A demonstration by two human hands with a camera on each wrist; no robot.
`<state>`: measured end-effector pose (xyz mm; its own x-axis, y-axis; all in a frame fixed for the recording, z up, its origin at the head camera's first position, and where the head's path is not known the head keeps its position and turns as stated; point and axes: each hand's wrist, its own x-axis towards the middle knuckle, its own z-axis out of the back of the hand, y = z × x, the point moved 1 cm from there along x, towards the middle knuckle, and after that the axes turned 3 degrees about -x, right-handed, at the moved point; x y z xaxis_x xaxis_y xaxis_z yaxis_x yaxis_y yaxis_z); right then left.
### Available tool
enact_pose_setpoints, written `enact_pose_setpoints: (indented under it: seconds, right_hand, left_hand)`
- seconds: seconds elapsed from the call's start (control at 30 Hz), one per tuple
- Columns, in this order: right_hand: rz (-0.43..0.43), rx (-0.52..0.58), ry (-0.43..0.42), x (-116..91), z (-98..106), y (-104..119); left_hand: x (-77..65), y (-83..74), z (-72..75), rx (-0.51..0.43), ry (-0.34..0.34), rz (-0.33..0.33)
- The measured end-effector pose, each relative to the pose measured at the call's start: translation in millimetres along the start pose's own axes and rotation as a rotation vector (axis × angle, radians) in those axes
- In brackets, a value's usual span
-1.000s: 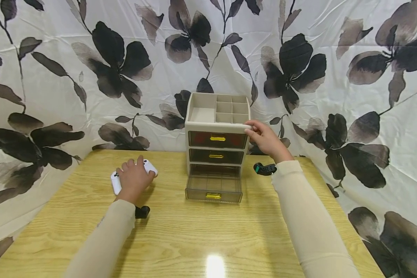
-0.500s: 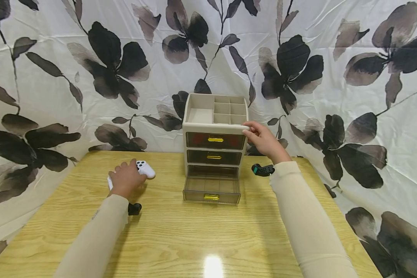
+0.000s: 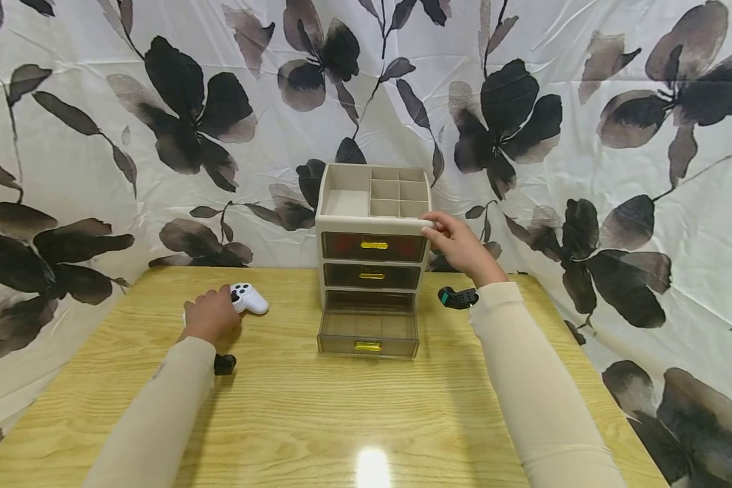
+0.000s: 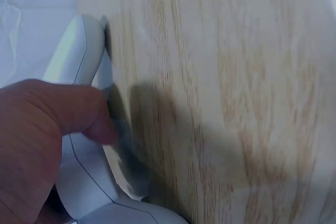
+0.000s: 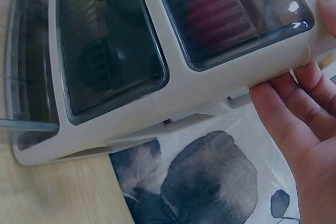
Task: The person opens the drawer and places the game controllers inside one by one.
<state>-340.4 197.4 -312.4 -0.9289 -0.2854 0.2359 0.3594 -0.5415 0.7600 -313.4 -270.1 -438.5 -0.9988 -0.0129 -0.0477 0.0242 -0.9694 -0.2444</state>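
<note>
My left hand [image 3: 210, 315] grips a white game controller [image 3: 251, 299] on the left of the table. Its right handle and dark buttons show beyond my fingers, while its left half is mostly covered. In the left wrist view my thumb bends over the controller's white shell [image 4: 86, 177]. My right hand [image 3: 463, 247] holds the upper right front corner of a cream drawer organizer [image 3: 366, 225], thumb in front and fingers at its side. The organizer's bottom drawer [image 3: 369, 325] is pulled out, with no contents visible; the two drawers above are in.
Small compartments [image 3: 400, 192] divide the organizer's top. Something red [image 5: 215, 19] shows through the top drawer's dark front. A floral cloth [image 3: 372, 88] hangs behind the wooden table [image 3: 293, 420].
My left hand has slid left across the controller and its spread fingers have drawn together, baring more of the right half. My right hand stays at the organizer's corner. The view shifts slightly.
</note>
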Motion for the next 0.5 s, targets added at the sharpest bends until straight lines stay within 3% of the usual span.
enact_pose_setpoints:
  seconds: [0.37,0.5]
  right_hand:
    - [-0.018,0.002,0.000,1,0,-1]
    - [-0.012,-0.003,0.006,-6,2,13]
  left_hand:
    - [3.8,3.4,5.5,0.009,0.013,-0.034]
    - [5.6,2.9,7.0,0.003,0.034,-0.042]
